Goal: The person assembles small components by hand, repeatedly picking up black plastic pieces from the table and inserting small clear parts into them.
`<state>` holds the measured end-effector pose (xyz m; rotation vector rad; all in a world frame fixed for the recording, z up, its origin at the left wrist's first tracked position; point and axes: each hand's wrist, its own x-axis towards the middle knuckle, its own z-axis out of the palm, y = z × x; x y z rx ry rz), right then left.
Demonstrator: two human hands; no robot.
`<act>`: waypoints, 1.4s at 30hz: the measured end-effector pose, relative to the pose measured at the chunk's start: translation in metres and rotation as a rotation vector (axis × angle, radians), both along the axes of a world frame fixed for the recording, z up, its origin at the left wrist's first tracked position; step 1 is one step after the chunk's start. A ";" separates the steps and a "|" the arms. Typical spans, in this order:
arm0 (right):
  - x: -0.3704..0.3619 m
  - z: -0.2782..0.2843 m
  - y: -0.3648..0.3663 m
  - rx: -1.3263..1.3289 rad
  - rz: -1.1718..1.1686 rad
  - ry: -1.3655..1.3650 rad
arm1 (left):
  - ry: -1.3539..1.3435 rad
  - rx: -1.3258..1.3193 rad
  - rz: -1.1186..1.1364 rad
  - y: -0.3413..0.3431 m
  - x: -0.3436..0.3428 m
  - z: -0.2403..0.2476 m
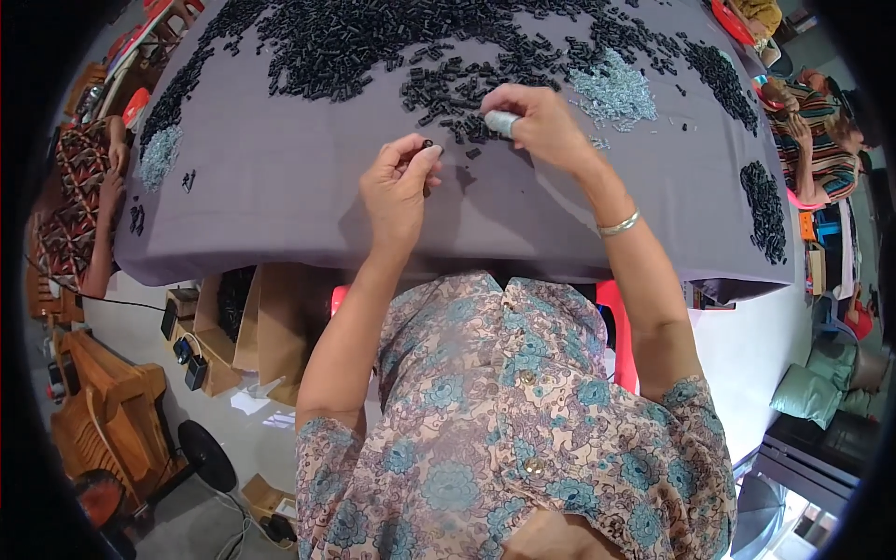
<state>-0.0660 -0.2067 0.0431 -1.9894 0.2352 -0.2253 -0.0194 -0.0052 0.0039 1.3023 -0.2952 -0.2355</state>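
Observation:
My left hand (397,187) is raised over the near part of the cloth-covered table, its thumb and fingertips pinching a small black cylindrical piece (427,145). Farther to the right, my right hand (541,121) is at the near edge of a large spread of black cylindrical pieces (448,93). Silvery tape (501,122) wraps its thumb. Its fingers curl in against that thumb, which hides whatever may be between them. Beyond this hand lies a heap of small clear pieces (613,91).
The grey tablecloth (280,205) hangs over the near edge. More black pieces (763,213) lie at the right, and another clear heap (161,157) at the left. People sit at both sides, one in a patterned garment (79,168), one in stripes (826,140). Cardboard boxes (280,317) stand below.

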 end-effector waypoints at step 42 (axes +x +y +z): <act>-0.001 -0.017 0.015 -0.451 0.201 -0.278 | -0.357 0.259 -0.027 0.003 -0.002 0.005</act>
